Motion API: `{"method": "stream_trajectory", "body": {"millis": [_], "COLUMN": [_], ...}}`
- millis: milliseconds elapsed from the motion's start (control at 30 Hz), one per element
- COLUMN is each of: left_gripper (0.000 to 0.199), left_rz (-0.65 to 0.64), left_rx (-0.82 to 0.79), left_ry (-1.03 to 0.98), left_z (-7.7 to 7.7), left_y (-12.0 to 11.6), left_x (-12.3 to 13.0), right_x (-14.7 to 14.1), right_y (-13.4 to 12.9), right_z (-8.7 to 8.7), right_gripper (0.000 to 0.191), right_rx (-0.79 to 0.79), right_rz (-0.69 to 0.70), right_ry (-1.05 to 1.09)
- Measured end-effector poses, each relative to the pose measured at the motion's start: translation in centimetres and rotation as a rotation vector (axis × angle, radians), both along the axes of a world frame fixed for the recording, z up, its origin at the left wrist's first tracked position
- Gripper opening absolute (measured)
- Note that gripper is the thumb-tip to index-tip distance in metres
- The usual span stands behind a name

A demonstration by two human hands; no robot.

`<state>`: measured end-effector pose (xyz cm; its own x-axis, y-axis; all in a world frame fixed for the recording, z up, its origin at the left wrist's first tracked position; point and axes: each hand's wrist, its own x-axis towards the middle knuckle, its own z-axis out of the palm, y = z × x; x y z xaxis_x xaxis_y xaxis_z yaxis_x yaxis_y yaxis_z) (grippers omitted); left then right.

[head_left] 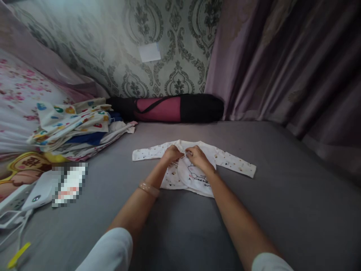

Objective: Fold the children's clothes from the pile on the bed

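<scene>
A small white baby shirt [234, 163] lies spread on the grey bed sheet, its long sleeves stretched out to both sides. It has a scattered print, and a cartoon face with lettering on the front panel. My left hand [172, 153] is closed in a pinch at the shirt's front, just below the neckline. Close beside it, my right hand [196, 156] pinches the front opening too. Thin tie strings show under my left fingers; whether the fingertips grip the ties or the cloth edge is too small to tell. My right forearm covers part of the lettering.
Folded clothes [76, 126] are piled at the left. A black and dark-pink long bag [160, 109] lies against the patterned wall. At the near left are a white power strip [17, 199], a white charging device [43, 190] with cables, and a pixelated item. Curtains [254, 67] hang at the right.
</scene>
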<state>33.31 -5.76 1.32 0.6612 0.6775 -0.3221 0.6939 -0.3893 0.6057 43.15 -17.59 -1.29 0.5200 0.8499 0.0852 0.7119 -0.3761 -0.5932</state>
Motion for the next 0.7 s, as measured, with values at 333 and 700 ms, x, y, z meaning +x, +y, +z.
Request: {"method": "stream_trajectory", "body": {"millis": [333,700], "left_gripper": [0.023,0.028], "left_rz": [-0.123,-0.092], "left_rx": [0.125,0.13], "left_ry": [-0.001,-0.071], "left_z": [1.9,0.7], "left_y": [0.3,0.2], "left_x": [-2.3,-14.8], "right_x": [-1.5,0.6], "right_y": [-0.9,-4.6], "right_z": [1.2,3.8], "right_gripper": [0.038,0.027], "right_rx": [-0.131,-0.043], "right_rz": [0.056,0.0], "right_ry": [-0.085,-0.027]}}
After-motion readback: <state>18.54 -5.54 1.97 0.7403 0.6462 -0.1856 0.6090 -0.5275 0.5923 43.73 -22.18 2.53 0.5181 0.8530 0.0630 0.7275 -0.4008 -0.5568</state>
